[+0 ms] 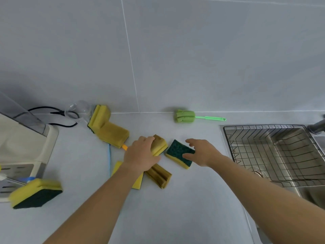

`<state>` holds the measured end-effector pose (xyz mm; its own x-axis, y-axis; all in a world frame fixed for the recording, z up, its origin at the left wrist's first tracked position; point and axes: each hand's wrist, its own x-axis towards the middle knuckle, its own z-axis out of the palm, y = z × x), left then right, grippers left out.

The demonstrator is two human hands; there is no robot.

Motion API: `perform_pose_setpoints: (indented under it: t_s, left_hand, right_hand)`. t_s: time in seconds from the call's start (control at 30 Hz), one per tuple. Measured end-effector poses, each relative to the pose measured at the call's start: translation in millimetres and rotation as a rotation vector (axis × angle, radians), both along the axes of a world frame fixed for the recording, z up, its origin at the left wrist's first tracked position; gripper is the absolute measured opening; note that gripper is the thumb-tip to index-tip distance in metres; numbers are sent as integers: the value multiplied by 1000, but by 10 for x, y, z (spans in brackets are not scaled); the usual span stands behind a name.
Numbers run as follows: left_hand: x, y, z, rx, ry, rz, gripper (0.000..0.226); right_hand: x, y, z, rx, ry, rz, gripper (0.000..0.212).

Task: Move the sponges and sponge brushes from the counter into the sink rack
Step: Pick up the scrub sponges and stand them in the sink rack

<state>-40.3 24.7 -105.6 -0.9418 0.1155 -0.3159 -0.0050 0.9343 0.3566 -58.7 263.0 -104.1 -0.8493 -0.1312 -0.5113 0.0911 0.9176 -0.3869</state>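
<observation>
Left hand (140, 154): laid palm-down over a yellow grooved sponge (159, 144), fingers curled onto its near edge; whether it is truly clamped cannot be told.

Right hand (202, 152): spread apart, thumb and fingertips placed against the far and near ends of a green-topped sponge (177, 152), which lies flat on the counter (175, 208); the hold is not closed.

Partly hidden: a flat yellow sponge (137, 182) is covered by the left forearm; an olive grooved sponge (159, 176) lies just beside it. A blue handle (109, 155) and an orange tip (124, 147) are seen, their heads unclear. A blurred yellow-and-green sponge (37, 192) is found at the left.

Elsewhere: two large yellow sponges (105, 127) are stacked near the wall; a green sponge brush (193, 117) lies against the backsplash. The wire sink rack (272, 152) is seated in the steel sink at the right.

Surface: pale grey counter, grey tiled wall (193, 50).
</observation>
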Motion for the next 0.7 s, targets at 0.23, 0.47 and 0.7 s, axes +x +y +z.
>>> perform_pose_setpoints:
  t_s: [0.23,0.47,0.7]
  left_hand:
    - [-53,33,-142,-69,0,-30,81]
    - [-59,58,-255,-79,37,-2,68]
    - [-74,5,-201,92,120,142,56]
  right_hand:
    - [-100,-68,-130,9,-20,9,49]
    - [-99,-79,-190,-48,-44,-32,31]
    - [-53,-102,-148,-111,-88,-83,34]
